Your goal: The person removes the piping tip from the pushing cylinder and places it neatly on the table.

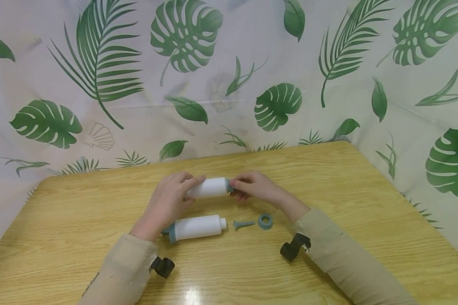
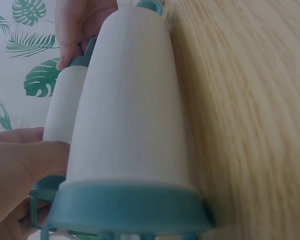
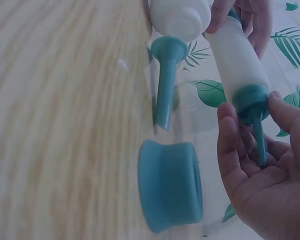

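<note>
My left hand (image 1: 171,192) grips a white squeeze bottle (image 1: 213,187) by its body, holding it sideways over the table. At its right end, the thumb and fingers of my right hand (image 1: 257,186) pinch a teal collar cap (image 3: 251,97). A thin teal nozzle (image 3: 260,137) sticks out of that cap toward my right palm. Nearer to me lies a second white bottle (image 1: 197,227), its teal base (image 2: 130,207) to the left and its bare neck to the right. Beside that neck are a loose teal nozzle (image 1: 244,223) and a teal ring cap (image 3: 172,185).
Everything is on a wood-grain table (image 1: 313,178) with rounded far corners. A white curtain (image 1: 229,123) printed with green leaves hangs behind it. Black wrist cameras (image 1: 163,267) are strapped to both beige sleeves (image 1: 351,254).
</note>
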Tool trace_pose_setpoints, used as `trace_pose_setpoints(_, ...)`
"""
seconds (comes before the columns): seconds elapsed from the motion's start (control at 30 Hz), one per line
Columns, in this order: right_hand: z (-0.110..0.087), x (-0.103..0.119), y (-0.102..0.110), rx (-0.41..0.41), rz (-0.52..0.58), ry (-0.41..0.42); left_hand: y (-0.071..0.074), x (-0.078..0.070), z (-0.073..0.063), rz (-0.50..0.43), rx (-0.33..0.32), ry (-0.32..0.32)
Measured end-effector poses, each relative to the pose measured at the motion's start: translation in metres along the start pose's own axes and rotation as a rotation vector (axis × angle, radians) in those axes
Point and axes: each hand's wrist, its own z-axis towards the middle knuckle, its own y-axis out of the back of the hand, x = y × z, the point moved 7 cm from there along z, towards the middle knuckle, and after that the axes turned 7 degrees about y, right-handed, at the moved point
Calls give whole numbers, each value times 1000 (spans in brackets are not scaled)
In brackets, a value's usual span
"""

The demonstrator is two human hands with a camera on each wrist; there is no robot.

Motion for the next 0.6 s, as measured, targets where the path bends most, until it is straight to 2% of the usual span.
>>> trace_pose_setpoints(0.27,-2,3,0,-4,-16,41,-2,2,-1,-6,25,-4)
trace_pose_setpoints(0.6,-1,2,5,-33,-143,96,-3,1,-2,-30,23,-32)
